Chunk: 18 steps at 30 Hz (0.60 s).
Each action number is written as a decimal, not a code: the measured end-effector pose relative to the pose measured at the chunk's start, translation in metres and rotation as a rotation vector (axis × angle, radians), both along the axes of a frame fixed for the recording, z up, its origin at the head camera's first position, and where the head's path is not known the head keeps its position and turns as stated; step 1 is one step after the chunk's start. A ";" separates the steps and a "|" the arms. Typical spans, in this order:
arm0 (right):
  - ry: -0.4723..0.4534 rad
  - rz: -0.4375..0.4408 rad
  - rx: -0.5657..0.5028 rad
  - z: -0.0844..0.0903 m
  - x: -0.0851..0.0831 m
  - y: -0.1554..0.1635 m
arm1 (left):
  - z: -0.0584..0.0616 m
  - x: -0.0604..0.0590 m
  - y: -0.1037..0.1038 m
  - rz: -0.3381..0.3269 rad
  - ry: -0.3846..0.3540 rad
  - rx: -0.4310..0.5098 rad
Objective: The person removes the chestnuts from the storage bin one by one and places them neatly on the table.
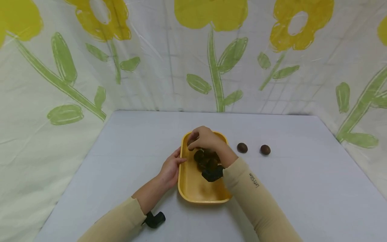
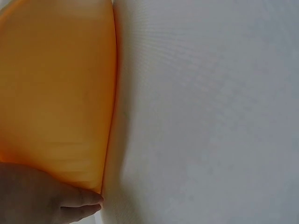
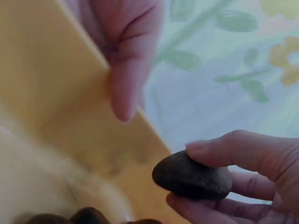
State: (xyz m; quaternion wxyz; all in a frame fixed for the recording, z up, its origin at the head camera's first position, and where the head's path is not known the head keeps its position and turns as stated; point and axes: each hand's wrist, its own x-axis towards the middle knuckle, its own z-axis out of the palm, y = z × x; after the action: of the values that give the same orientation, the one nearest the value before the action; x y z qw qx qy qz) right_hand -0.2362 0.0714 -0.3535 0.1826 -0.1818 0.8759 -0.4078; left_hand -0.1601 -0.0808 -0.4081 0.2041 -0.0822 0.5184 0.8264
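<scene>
A yellow tray (image 1: 193, 191) lies on the table and holds a pile of several dark brown stones (image 1: 207, 159). My right hand (image 1: 195, 139) hovers over the tray's far end. It pinches one dark stone (image 3: 191, 177) between thumb and fingers (image 3: 243, 151), just above the tray's rim (image 3: 56, 93). More stones (image 3: 88, 217) show at the bottom of the right wrist view. My left hand (image 1: 170, 168) rests with straight fingers against the tray's left side (image 2: 56, 93); its fingertips (image 2: 79, 203) touch the rim.
Two more dark stones (image 1: 242, 147) (image 1: 265, 149) lie on the grey table (image 1: 302, 188) to the right of the tray. A flowered cloth (image 1: 211, 67) walls in the table at the back and both sides. Black wrist cameras (image 1: 155, 219) sit on both forearms.
</scene>
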 end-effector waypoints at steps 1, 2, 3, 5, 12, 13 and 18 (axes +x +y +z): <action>0.008 -0.012 -0.004 0.001 0.001 0.002 | 0.000 0.000 0.000 0.000 -0.001 -0.001; 0.020 -0.023 -0.001 0.002 0.002 0.005 | -0.001 0.000 0.000 0.005 -0.007 -0.002; 0.036 -0.031 0.003 0.002 0.002 0.007 | -0.001 0.000 0.000 0.003 -0.006 -0.004; 0.056 -0.048 0.012 0.001 0.003 0.013 | -0.001 0.000 -0.001 -0.002 -0.005 0.002; 0.051 -0.081 -0.040 0.004 0.004 0.038 | 0.000 0.001 -0.001 0.000 0.003 0.000; 0.039 -0.090 -0.064 0.005 0.005 0.042 | 0.001 0.001 -0.001 0.003 -0.001 -0.005; 0.002 -0.152 -0.167 0.008 0.006 0.070 | 0.002 0.002 0.000 0.009 -0.006 -0.014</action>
State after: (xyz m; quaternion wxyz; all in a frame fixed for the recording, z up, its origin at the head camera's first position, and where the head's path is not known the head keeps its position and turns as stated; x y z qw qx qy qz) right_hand -0.2297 0.1418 -0.3450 0.1342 -0.1298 0.8503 -0.4921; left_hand -0.1578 -0.0807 -0.4064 0.2014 -0.0884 0.5234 0.8232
